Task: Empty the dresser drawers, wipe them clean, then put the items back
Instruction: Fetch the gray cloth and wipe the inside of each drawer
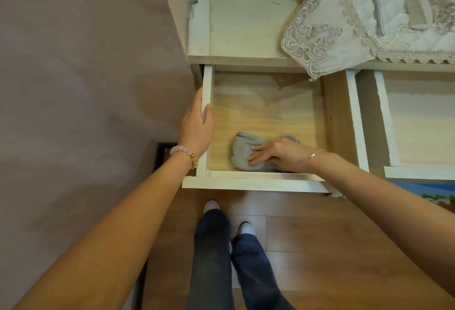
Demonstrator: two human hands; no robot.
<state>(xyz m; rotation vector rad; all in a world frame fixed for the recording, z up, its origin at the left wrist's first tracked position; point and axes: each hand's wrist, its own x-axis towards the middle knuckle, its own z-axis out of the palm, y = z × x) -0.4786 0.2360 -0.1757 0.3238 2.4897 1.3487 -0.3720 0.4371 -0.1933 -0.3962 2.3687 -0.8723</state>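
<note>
clenching drawer (270, 110) wall at nine o'clock with left hand (197, 122). pressing grey cloth (240, 154) at six o'clock with right hand (278, 156); fingers straight, released.

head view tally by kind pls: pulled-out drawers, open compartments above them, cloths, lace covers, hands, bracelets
pulled-out drawers: 2, left drawer, right drawer
open compartment above: 1
grey cloth: 1
lace cover: 1
hands: 2, left hand, right hand
bracelets: 2, pink bead bracelet, silver chain bracelet
total: 9
</note>
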